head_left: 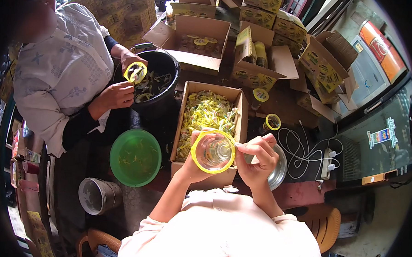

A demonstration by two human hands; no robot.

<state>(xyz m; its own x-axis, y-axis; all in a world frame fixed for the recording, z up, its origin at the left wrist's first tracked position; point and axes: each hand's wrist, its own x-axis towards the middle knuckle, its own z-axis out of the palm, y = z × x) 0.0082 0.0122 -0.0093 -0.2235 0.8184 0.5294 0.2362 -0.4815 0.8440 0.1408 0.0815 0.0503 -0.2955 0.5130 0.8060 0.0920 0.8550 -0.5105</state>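
Note:
My left hand (192,169) is closed around a clear plastic cup (216,151) with a yellow ring at its rim. The cup's mouth faces up and I see down to its bottom; no filling shows inside. With thumb and forefinger, my right hand (259,160) pinches the right side of that yellow rim. Just beyond the cup lies a cardboard box (243,120) filled with yellow and whitish scraps (210,110). A metal bowl (278,173) is partly hidden behind my right hand.
Across on the left, another person (70,74) holds a yellow-rimmed cup (135,72) over a black bucket (174,79). Nearer are a green basin (136,157) and a grey pail (98,196). Lidded cup (260,95), open cartons (202,32), white cables (299,147) and a power strip (327,163) lie right and beyond.

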